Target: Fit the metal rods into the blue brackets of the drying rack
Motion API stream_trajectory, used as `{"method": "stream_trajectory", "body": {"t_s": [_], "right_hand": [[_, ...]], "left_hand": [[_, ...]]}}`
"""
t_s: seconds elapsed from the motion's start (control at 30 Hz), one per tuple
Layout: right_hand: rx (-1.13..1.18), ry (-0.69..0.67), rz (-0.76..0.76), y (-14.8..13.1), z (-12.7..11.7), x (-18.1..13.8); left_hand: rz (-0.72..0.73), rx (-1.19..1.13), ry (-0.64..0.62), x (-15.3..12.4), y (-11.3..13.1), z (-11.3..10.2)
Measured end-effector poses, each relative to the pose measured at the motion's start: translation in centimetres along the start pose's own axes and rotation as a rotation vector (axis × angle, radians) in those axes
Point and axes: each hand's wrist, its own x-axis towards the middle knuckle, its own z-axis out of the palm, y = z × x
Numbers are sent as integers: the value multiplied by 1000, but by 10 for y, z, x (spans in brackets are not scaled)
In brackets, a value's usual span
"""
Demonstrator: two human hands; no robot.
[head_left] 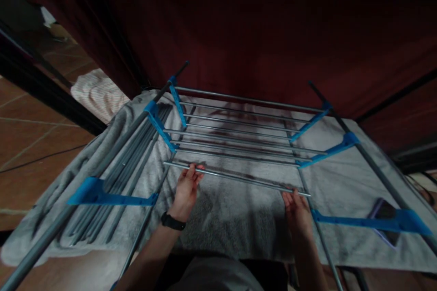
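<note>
Two blue plastic bracket pairs (160,123) toward 12 o'clock already carry grey metal rods (246,99), near pair (116,199) has none, left hand (186,191) and right hand (297,211) fingers pinch a loose grey rod (239,178) toward 6, spares (123,163) around 9.

From my feed, the rack (119,146) stands over the blanket (232,218), the curtain (239,32) behind it. Nearer than the rack's rungs (246,99), I see the rod (239,178) lying crosswise from left hand (187,184) to right hand (297,207). Loose rods (134,157) lie on the blanket at left; the phone (385,209) lies at right, partly behind the near right bracket (362,223).
</note>
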Motion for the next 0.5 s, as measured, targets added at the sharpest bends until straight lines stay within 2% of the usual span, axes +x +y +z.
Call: {"method": "stream_trajectory", "body": {"t_s": [0.1,0.2,0.33,0.5], "right_hand": [[250,88,159,-5,10,-1],[441,93,250,-13,23,-2],[569,68,232,-18,35,1],[598,75,193,-15,36,10]], "left_hand": [[-31,38,-41,-7,-15,6],[-62,63,-93,-13,-25,15],[-82,89,-149,-18,-35,25],[-50,83,-149,-18,-42,26]]}}
